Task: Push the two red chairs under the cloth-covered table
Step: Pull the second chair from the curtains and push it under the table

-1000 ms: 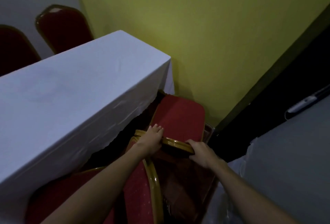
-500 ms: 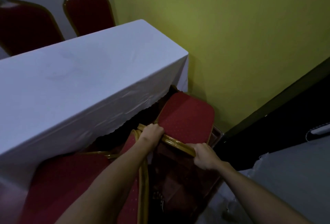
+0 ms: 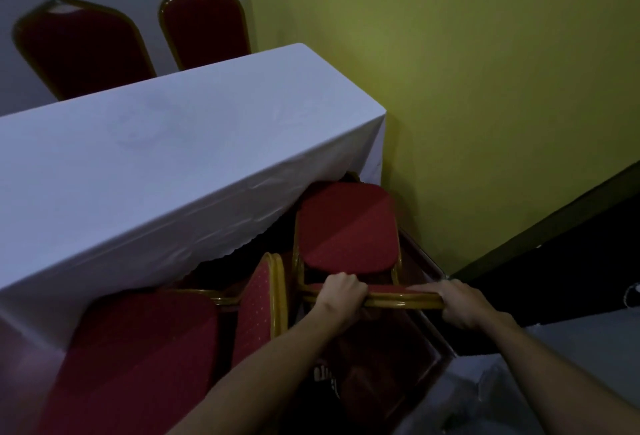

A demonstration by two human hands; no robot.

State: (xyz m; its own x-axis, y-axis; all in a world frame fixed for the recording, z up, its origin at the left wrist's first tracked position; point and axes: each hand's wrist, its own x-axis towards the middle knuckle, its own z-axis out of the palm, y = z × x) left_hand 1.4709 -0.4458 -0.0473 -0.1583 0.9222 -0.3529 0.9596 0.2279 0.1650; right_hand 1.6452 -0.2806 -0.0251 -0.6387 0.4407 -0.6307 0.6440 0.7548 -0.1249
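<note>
With no legible writing in view, the left hand (image 3: 341,290) and right hand (image 3: 462,303) both clench the gold top rail of the right red chair (image 3: 346,226), its seat partly under the cloth-covered table (image 3: 156,164), beside the left red chair (image 3: 138,348).

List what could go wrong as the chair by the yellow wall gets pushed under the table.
1. The tablecloth hem hangs right at the seat of the right chair, so it may likely snag or drag as the seat slides under.
2. The left chair's backrest stands close beside the gripped backrest; the frames could knock, or pinch the left hand.
3. The yellow wall is near the right hand; a skewed push might scrape it.
</note>
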